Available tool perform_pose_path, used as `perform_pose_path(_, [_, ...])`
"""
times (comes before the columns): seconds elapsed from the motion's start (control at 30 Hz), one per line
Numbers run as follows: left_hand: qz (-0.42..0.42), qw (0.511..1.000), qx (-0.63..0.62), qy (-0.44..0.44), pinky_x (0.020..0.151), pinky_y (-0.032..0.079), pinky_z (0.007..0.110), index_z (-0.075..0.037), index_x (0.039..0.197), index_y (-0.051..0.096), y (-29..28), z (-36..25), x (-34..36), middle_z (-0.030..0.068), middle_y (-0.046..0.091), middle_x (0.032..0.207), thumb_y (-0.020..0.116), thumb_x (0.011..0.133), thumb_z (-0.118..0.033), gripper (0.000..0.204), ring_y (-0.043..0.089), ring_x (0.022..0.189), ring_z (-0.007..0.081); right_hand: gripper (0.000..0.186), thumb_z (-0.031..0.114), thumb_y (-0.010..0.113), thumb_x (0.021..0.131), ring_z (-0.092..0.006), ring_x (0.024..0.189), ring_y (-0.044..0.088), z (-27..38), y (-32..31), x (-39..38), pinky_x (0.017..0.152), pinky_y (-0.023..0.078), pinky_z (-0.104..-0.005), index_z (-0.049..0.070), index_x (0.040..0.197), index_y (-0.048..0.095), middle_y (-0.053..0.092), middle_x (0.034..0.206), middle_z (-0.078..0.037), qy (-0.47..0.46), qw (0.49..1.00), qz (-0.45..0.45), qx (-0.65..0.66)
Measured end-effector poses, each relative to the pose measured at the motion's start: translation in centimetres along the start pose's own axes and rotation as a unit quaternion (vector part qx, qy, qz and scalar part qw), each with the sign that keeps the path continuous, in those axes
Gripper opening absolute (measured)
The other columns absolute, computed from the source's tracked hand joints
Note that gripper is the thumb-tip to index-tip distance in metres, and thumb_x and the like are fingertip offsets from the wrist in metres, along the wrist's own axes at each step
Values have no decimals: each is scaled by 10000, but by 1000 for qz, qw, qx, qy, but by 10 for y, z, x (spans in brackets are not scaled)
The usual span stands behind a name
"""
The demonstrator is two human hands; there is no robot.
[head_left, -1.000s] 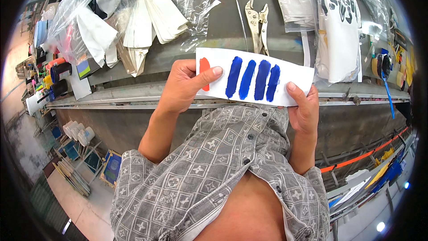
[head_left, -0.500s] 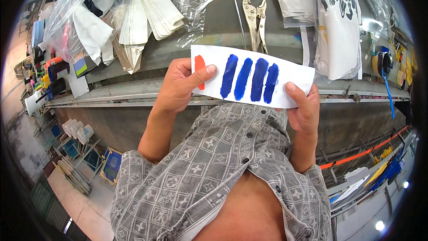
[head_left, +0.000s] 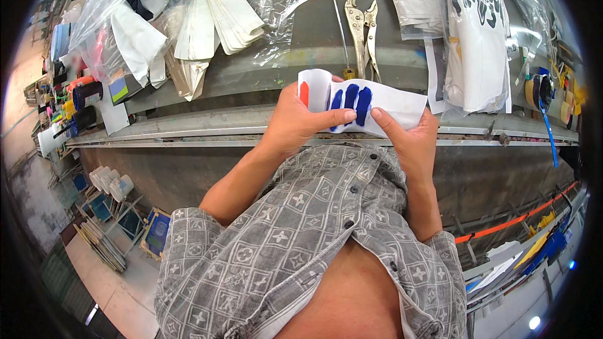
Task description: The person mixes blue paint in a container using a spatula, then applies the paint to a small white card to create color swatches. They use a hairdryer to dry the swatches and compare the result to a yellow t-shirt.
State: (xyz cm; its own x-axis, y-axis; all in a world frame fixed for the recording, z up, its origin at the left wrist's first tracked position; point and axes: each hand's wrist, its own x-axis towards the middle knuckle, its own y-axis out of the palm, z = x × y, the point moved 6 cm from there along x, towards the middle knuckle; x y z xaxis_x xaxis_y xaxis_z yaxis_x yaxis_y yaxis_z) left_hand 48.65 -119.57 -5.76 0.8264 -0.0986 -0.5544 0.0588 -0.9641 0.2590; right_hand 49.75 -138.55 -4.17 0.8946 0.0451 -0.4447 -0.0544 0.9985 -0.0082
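Note:
A white paper strip [head_left: 402, 105] with several thick blue paint strokes and one orange-red stroke is held up between both hands, over the table's near edge. My left hand [head_left: 293, 116] is closed on its left part, the thumb pressed on the blue strokes. My right hand [head_left: 411, 138] grips the right part from below, its thumb tip close to the left thumb. The strip bends at its left, where the end curls up. Most fingers of both hands are hidden behind the paper. Just beyond it lie locking pliers [head_left: 362, 34] and a screwdriver [head_left: 348, 73].
A fanned stack of pale strips [head_left: 223, 16] and clear plastic bags [head_left: 94, 19] lie at the far left. Plastic-wrapped white fabric [head_left: 471, 44] lies at the right. Tape rolls [head_left: 541, 91] hang at the right end. White buckets [head_left: 119, 186] stand low on the left.
My left hand has moved right along the strip, and its thumb now lies on the blue strokes. The right thumb has shifted left. The strip, flat before, is now bent at its left end.

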Motion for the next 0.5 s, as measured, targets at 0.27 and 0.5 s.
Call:
perform_pose_path(0.27, [51,996,-20,-70,747,513,267,-5,1060,599,4,16,1,40,665,938,771,759,-42,349,629,840,111,208,80,750,800,-92,787,629,-7,-1,4,718,493,-233,-21,963,671,694,887,-51,-21,999,-23,14])
perform_pose_path(0.5, [7,998,-28,-50,641,490,237,-2,984,630,0,13,4,32,666,866,768,767,-65,265,618,767,95,168,68,740,792,-69,737,603,-8,-1,4,663,476,-223,-12,913,655,679,827,-34,-43,998,-44,-16])
